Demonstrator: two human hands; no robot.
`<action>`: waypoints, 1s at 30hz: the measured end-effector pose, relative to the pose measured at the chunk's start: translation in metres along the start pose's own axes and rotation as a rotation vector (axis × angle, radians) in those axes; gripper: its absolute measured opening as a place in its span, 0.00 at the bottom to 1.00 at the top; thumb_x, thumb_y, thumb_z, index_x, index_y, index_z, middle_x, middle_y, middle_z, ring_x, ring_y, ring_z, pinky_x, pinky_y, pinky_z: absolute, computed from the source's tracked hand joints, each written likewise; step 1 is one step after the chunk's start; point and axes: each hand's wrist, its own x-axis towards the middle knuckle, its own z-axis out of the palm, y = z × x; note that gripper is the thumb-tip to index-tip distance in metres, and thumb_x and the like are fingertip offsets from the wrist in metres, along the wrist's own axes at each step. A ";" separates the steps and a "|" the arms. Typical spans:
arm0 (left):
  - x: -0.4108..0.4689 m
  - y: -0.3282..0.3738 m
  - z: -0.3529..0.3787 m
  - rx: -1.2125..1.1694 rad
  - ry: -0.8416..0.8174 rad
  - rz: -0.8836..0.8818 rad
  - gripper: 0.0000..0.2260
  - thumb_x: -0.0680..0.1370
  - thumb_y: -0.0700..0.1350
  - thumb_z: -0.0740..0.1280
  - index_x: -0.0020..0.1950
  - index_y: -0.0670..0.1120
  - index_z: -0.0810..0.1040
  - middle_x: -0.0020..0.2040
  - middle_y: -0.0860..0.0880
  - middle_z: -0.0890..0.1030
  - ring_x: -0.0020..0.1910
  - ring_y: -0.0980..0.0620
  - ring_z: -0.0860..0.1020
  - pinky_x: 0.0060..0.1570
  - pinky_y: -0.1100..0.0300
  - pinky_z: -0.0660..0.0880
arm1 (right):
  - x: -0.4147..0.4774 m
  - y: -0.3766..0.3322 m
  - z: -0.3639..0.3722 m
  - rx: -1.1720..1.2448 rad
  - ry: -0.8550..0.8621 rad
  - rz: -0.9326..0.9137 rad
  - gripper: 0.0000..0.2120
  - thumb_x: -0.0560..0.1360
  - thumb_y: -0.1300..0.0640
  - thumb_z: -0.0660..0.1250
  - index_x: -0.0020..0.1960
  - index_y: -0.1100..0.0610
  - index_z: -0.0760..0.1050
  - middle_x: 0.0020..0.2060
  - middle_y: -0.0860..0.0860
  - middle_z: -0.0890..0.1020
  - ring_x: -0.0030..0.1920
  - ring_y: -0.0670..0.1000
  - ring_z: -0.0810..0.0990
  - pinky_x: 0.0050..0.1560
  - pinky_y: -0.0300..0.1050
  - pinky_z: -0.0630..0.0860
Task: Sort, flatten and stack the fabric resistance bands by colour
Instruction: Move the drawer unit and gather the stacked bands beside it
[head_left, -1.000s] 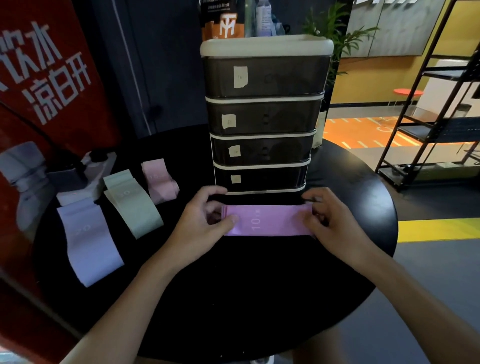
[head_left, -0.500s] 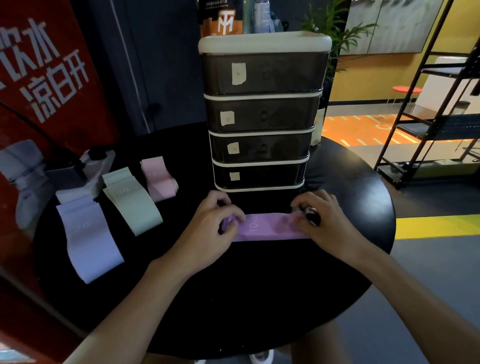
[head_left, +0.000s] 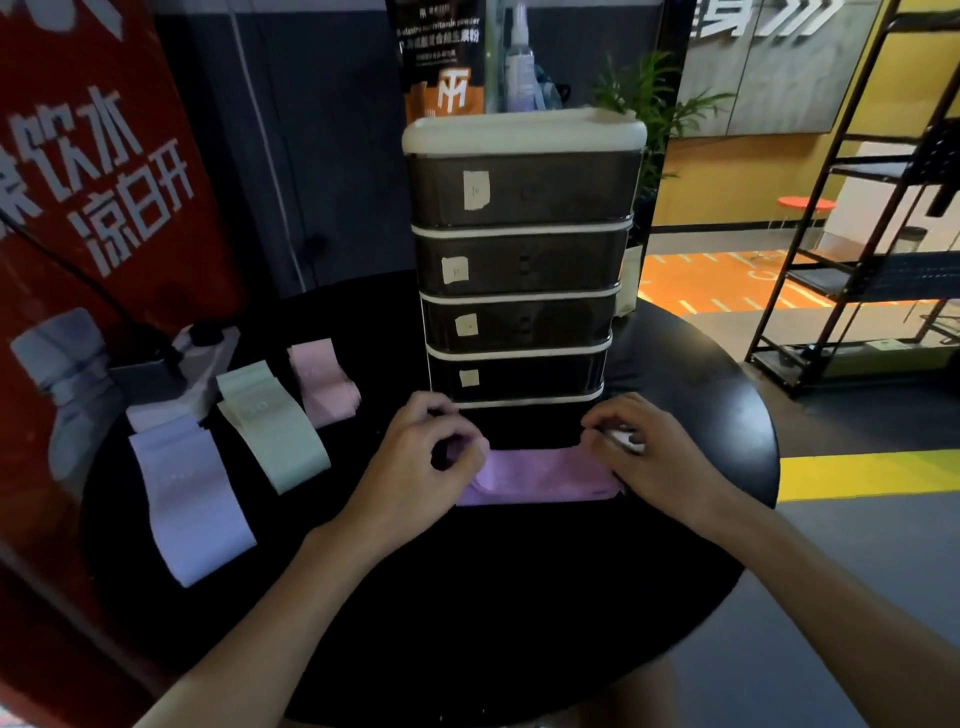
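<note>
A purple fabric band (head_left: 540, 475) lies crosswise on the black round table (head_left: 467, 597), just in front of the drawer tower. My left hand (head_left: 421, 467) pinches its left end with curled fingers. My right hand (head_left: 649, 457) holds the right end, with a small white label showing between its fingers. The band looks bunched and partly folded. On the table's left lie a lavender band (head_left: 187, 499), a mint green band (head_left: 272, 431) and a pink band (head_left: 322, 384), each laid flat and apart.
A dark four-drawer tower with a white lid (head_left: 519, 260) stands at the table's middle back. A white power strip (head_left: 192, 374) sits at the far left by a red banner (head_left: 88, 208). A black metal shelf (head_left: 857, 234) stands to the right.
The purple band went from spread flat with its number showing to narrower and bunched. Both hands curled over its ends and drew slightly toward me.
</note>
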 end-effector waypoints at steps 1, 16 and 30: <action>0.006 0.003 -0.005 0.003 0.066 0.015 0.02 0.77 0.48 0.70 0.47 0.54 0.82 0.54 0.57 0.72 0.56 0.58 0.75 0.58 0.66 0.69 | 0.007 -0.003 -0.005 0.015 0.050 0.004 0.13 0.74 0.58 0.71 0.44 0.39 0.76 0.47 0.45 0.79 0.50 0.47 0.79 0.52 0.41 0.74; 0.152 0.042 -0.084 -0.053 0.305 -0.087 0.25 0.65 0.65 0.72 0.59 0.57 0.79 0.55 0.49 0.82 0.58 0.49 0.79 0.58 0.48 0.79 | 0.138 -0.063 -0.072 0.444 0.263 0.063 0.20 0.75 0.59 0.71 0.66 0.56 0.73 0.56 0.51 0.81 0.52 0.47 0.82 0.46 0.37 0.79; 0.114 0.061 -0.084 -0.134 0.399 -0.038 0.23 0.72 0.50 0.77 0.64 0.49 0.74 0.58 0.50 0.79 0.56 0.56 0.78 0.58 0.56 0.77 | 0.096 -0.076 -0.076 0.540 0.264 0.078 0.28 0.75 0.64 0.70 0.72 0.54 0.65 0.60 0.54 0.77 0.58 0.54 0.79 0.51 0.45 0.77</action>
